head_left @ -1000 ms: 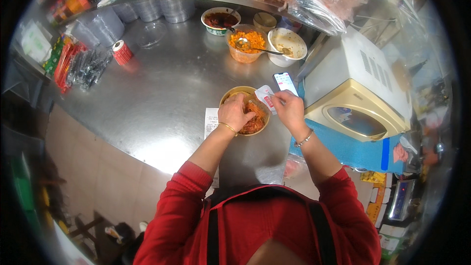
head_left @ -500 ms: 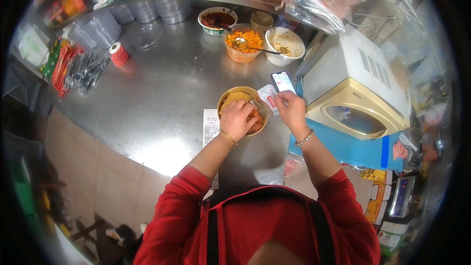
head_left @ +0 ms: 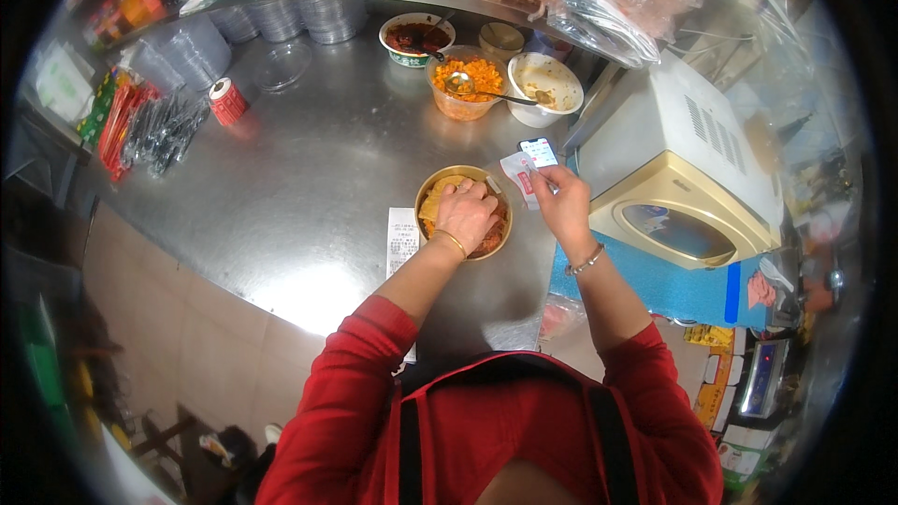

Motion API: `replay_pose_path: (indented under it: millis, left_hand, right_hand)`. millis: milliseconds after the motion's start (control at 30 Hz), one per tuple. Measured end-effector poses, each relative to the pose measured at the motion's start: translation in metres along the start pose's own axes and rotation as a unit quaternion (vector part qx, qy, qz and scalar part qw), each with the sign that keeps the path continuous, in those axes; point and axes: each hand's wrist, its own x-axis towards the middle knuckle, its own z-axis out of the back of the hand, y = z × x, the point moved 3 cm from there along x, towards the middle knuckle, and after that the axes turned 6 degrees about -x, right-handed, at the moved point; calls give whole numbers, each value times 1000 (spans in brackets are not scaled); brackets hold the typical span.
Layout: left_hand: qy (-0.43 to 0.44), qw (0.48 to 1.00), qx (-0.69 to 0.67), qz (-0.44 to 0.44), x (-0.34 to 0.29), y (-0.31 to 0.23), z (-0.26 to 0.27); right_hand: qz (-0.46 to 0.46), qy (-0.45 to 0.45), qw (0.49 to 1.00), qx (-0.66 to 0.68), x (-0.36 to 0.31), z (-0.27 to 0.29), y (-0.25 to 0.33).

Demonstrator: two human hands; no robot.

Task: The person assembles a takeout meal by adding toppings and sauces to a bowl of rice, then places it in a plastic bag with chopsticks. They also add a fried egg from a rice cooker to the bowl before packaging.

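A paper slip (head_left: 402, 241) lies on the steel table (head_left: 309, 178) beside your bowl (head_left: 463, 212) of orange food. Your left hand (head_left: 465, 213) is curled down into that bowl, pressing the food. Your right hand (head_left: 563, 203) pinches a small sachet (head_left: 520, 174); squeeze carelessly and it could spill onto the phone (head_left: 539, 151).

Left hand (head_left: 465, 213) hides much of bowl (head_left: 447, 189) contents; fingertips unseen.

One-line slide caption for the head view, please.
Left hand in a bowl of food; right hand holds a small packet beside it.
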Motion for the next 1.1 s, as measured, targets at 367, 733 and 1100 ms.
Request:
replay_pose_path:
  millis: [367,733,1100]
  left_hand:
    - [-50,865,-475,156,1,28,17]
    - [-114,865,-417,254,-14,50,4]
    - [-126,936,-323,59,-1,41,43]
  right_hand:
    - [-29,59,993,97,-3,3,13]
    - [110,47,992,-36,2,-2,43]
    - [9,58,997,41,-4,-6,34]
